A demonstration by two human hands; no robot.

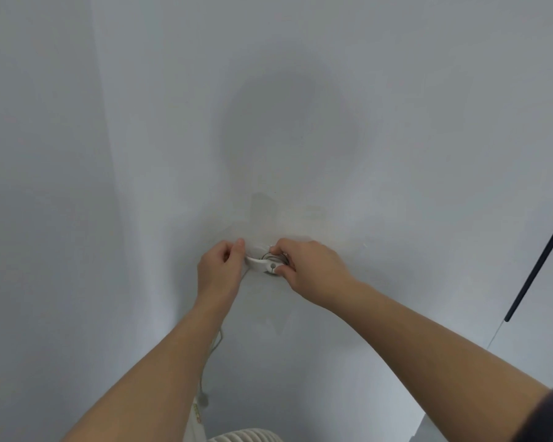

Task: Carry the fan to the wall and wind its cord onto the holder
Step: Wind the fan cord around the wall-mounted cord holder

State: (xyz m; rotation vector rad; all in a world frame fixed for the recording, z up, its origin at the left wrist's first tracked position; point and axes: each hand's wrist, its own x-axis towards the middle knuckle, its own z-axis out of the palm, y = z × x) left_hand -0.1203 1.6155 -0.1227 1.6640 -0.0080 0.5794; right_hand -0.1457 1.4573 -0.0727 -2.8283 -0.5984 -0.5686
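Cord point(216, 342) looks light and floppy: your left hand point(219, 269) pinches it beside the holder point(270, 266) your right hand point(310, 269) grips.

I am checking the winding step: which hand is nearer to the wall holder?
Right. The right hand has its fingers around the holder; the left hand is just to its left, pinching a white strip beside it.

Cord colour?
The cord is white; only the head view shows it.

Wall point(300, 90) open above holder point(272, 267); fan point(246, 437), hanging cord point(216, 342) obstruct below.
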